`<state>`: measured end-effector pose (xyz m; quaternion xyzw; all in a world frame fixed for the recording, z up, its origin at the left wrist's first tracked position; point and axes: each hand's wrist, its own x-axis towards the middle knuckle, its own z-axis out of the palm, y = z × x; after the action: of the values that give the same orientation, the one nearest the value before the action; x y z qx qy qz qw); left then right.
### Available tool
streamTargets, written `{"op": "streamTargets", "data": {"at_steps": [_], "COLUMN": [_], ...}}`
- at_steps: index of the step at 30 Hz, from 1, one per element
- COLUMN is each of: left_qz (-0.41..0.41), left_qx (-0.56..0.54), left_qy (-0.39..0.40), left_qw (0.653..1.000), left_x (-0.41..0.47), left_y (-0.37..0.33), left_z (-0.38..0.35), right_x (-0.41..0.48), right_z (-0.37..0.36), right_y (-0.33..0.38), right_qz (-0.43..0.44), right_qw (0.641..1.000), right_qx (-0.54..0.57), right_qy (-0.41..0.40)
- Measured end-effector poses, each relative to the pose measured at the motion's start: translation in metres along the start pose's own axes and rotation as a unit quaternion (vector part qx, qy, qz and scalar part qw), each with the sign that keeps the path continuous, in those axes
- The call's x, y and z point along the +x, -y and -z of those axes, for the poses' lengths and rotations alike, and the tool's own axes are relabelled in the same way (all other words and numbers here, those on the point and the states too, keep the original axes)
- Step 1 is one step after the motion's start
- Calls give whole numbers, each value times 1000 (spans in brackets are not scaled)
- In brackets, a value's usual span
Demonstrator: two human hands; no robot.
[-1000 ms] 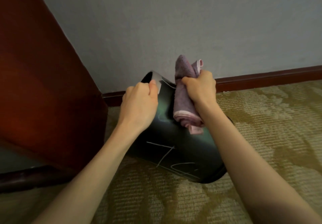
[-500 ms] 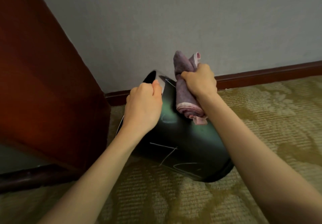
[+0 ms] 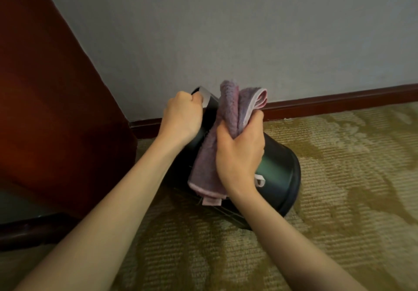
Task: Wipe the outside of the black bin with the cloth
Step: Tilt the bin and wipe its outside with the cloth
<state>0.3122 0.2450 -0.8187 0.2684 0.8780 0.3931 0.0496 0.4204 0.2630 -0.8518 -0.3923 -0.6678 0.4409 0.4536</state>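
Since the earlier frames the right hand (image 3: 241, 152) has drawn the cloth (image 3: 205, 166) down the side of the black bin (image 3: 280, 168), away from the rim and toward the base; the pale scratches that showed on the bin's side below the left hand (image 3: 183, 116) are now out of sight behind the cloth and the right forearm.

The bin lies tilted on the carpet (image 3: 350, 211); its open end is raised toward the wall (image 3: 226, 30) just beyond the left hand, and its rounded base end sits low on the carpet, to the right of the right wrist.

The right hand grips the cloth, fingers and thumb curled round its bunched middle; the folded purple upper end stands up above the knuckles, and the lower end spreads against the bin's side under this hand and to its left, between the two wrists; a pink hem edges the cloth, and a small pale loop hangs just beside the right wrist.

The left hand grips the bin's rim at the raised end, its fingers curled over the edge.

Patterned olive and beige carpet runs beneath both forearms; a dark red skirting board (image 3: 339, 98) runs along the foot of the grey wall beyond both hands; a reddish-brown wooden panel (image 3: 45, 109) rises to the left of the left arm.
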Motion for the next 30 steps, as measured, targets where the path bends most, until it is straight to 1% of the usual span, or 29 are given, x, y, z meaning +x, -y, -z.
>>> {"op": "streamTargets", "data": {"at_steps": [6, 9, 13, 17, 19, 23, 27, 30], "left_qz": [-5, -21, -40, -61, -65, -62, -72, -47], "left_qx": [-35, -51, -53, -49, -54, -45, -51, -73], "left_qy": [2, -11, -27, -33, -40, -44, -49, -53], "left_qw": [999, 998, 997, 996, 996, 996, 995, 995], "left_x": [-15, -26, -39, -54, -56, -49, -50, -44], "left_y": [-3, -4, -5, -3, -3, -5, 2, 12], "left_z": [-1, 0, -1, -1, -1, -2, 3, 6], "right_x": [31, 55, 87, 117, 126, 130, 107, 84], "right_z": [2, 1, -8, -20, -24, -28, -24, -21], "right_y": [4, 4, 4, -1, -4, -6, -1, 11], "right_qz": [-41, -70, -108, -144, -156, -148, -95, -66], "right_qw": [999, 995, 984, 964, 956, 957, 971, 981], "right_qx": [-5, -45, -81, -95, -108, -127, -113, -93], "right_qy": [20, 45, 117, 200, 224, 217, 186, 157]}}
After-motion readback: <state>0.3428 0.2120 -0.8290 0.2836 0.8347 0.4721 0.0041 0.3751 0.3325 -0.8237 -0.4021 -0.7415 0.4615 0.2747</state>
